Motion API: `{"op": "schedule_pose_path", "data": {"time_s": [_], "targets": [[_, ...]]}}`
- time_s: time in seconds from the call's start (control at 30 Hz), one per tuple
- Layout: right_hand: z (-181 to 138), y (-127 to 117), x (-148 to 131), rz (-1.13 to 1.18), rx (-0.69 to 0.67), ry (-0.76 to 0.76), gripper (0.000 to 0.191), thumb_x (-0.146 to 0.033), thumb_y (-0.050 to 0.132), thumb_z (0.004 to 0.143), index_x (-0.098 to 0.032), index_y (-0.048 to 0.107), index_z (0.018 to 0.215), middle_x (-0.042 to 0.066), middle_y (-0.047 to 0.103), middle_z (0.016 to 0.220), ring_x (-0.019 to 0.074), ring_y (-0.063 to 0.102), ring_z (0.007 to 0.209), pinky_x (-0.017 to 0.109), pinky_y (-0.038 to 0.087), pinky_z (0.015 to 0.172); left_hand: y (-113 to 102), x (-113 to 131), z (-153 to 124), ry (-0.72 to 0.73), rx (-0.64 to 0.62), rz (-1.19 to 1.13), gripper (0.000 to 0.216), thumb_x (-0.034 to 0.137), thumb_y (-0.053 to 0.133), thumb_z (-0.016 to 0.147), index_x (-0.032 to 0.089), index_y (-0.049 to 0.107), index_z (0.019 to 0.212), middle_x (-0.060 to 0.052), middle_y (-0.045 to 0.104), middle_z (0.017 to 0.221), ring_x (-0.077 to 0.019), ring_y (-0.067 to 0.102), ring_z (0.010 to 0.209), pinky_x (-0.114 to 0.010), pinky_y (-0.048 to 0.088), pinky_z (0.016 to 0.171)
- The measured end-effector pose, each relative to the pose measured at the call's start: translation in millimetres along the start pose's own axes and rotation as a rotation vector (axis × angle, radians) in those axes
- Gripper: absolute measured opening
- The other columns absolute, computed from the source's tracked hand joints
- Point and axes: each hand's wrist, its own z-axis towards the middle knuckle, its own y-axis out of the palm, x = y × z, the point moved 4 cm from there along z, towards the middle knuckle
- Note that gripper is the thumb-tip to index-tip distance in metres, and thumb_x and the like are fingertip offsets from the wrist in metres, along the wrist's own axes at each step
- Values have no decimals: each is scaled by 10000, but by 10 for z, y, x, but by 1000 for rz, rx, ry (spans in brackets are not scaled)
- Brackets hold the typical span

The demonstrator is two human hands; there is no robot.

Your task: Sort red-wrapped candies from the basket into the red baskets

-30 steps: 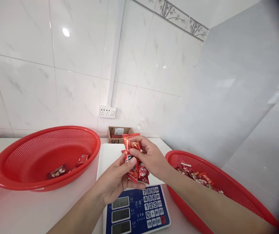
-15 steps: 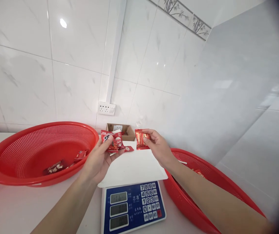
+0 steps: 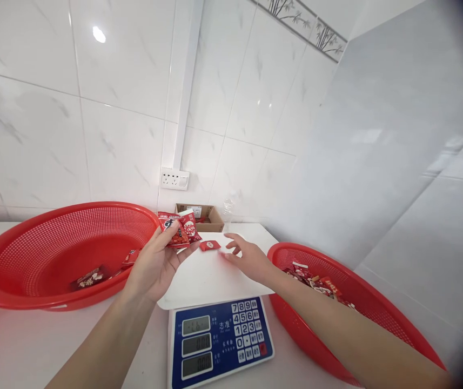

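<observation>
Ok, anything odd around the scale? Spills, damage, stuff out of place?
Nothing clearly stands out. One small red packet lies loose on the white scale pan, between the left hand, holding other packets, and the empty right hand. No spill visible; fine damage would be too small to tell.

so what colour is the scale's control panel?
Control panel is dark blue, with white keys and one red key; head view shows it best.

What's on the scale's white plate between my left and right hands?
In the head view, a small red packet lies on the white plate between your left hand, which holds other packets, and your open right hand.
</observation>
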Motion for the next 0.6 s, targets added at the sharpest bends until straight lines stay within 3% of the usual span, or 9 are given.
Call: {"op": "schedule_pose_path", "data": {"time_s": [0.17, 0.37, 0.5, 0.6], "targets": [[-29, 24, -205, 131, -50, -56, 317, -345, 583, 858, -226, 619, 1150, 66, 704, 1048, 220, 620, 948, 419, 471, 863, 17, -53, -8, -25, -63, 109, 140, 178, 514, 950, 159, 648, 913, -45, 726, 931, -139, 692, 836, -333, 619, 814], [-58, 55, -566, 407, -141, -116, 306, -432, 531, 880, -201, 622, 1060, 58, 700, 988, 167, 656, 835, 322, 528, 719, 65, -260, -62, -123, -269, 388, 169, 270, 622, 891, 165, 676, 1012, -77, 729, 941, -185, 689, 833, -321, 608, 716], [-2, 106, -531, 445, -93, -87, 172, -358, 614, 810, -190, 605, 846, 3, 653, 784, 131, 609, 657, 295, 513, 639, 29, -289, -24, -28, -270, 590, 310, 411, 640, 858, 225, 628, 1105, -51, 705, 980, -207, 671, 870, -330, 588, 686], [69, 127, -397, 443, -48, -42, 133, -329, 599, 821, -198, 590, 842, -1, 655, 778, 137, 623, 662, 291, 522, 620, -43, -191, 54, 125, -181, 748, 319, 452, 626, 846, 245, 614, 1089, -34, 680, 997, -214, 635, 923, -323, 552, 735]]}}
